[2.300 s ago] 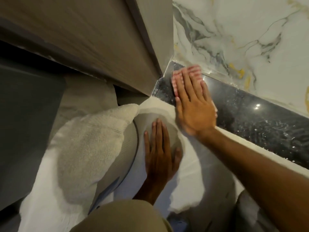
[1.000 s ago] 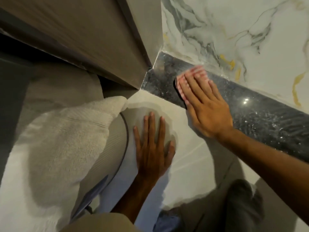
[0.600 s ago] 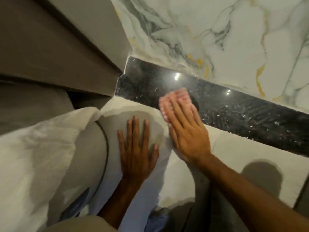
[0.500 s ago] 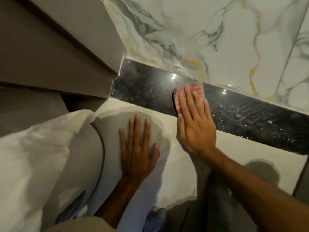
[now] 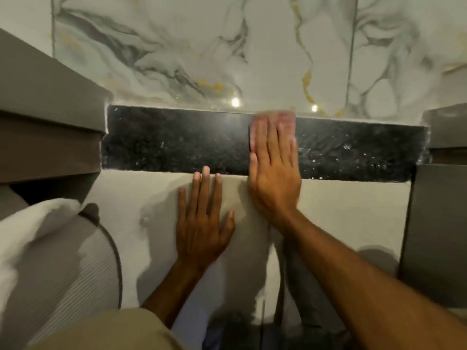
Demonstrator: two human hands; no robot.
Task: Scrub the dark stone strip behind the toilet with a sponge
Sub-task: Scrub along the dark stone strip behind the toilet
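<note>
Head view, looking down a bathroom wall. No container is in sight, so nothing can be said to hold anything.

One dark stone strip (image 5: 177, 142) runs level across the middle, black and speckled with pale flecks, wet-looking on its right part. Above it is a white marble wall (image 5: 202, 46) with grey and gold veins, showing two small bright light reflections just over the strip's top edge. Below the strip is a plain white surface (image 5: 353, 210). Grey panels (image 5: 38, 102) close in the strip at its left end and right end.

One pink sponge (image 5: 283, 118) lies on the strip, right of its middle, touching its upper edge. Its outline is blurred.

Two bare hands show, each with its forearm. The right hand (image 5: 274, 173) lies flat over the sponge, palm down, fingers straight and close together, pressing it against the stone; the fingertips reach near the top of the strip and the heel of the hand sits on the white surface below. Its forearm comes in from the lower right corner.

The left hand (image 5: 202, 223) is flat on the white surface just below the strip, holding nothing, fingers spread slightly, thumb out to the right, its middle fingertips touching the strip's lower edge. The two hands sit just beside each other.

At lower left lies one white towel (image 5: 25, 236), next to a ribbed grey curved object (image 5: 75, 261) that cannot be identified.
</note>
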